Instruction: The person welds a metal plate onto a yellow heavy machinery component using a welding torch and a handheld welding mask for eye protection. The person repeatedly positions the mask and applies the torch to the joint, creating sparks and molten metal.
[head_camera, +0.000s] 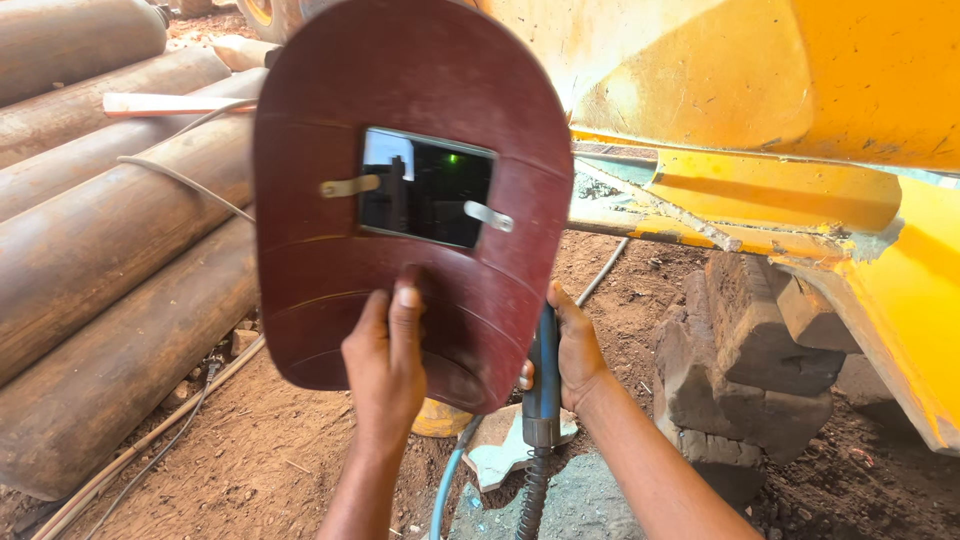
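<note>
My left hand (385, 365) holds a dark red hand-held welding shield (330, 110) upright in front of me, gripping it at its lower edge. The shield has a dark rectangular viewing glass (425, 187) held by two metal clips. To the right of the shield my right hand (572, 350) grips a blue-handled welding electrode holder (542, 385), whose upper end is hidden behind the shield. A ribbed cable (533, 500) and a light blue hose (445, 490) hang from the holder's base. Yellow machine bodywork (760, 80) stands just beyond.
Several rusty steel pipes (100, 240) lie stacked on the left, with thin cables (150, 450) along them. Dark wooden blocks (750, 350) prop the yellow machine on the right. The ground is reddish dirt (270, 450) with a scrap plate (500, 450) below the hands.
</note>
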